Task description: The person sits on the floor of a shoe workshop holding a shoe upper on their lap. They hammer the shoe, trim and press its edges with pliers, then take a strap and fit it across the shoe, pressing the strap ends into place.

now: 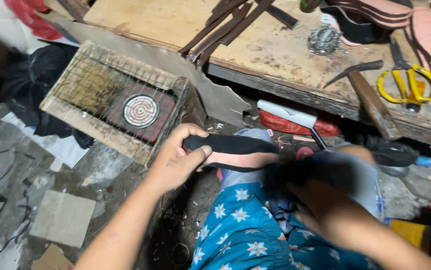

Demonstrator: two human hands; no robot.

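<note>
My left hand [180, 157] grips the heel end of a shoe sole [235, 150], black on top with a pink underside, held flat over my lap. My right hand [320, 200] is blurred with motion at the sole's other end and holds a dark, blurred thing [320, 170] against it; I cannot tell what it is. Blue trousers with white flowers [245, 235] cover my knees below both hands.
A wire-topped wooden box with a round coil heater [140, 111] stands left of my left hand. The workbench [175, 25] beyond holds dark leather strips [225, 25], a hammer [370, 100], yellow scissors [410, 85] and pink soles [380, 12]. Scraps litter the floor.
</note>
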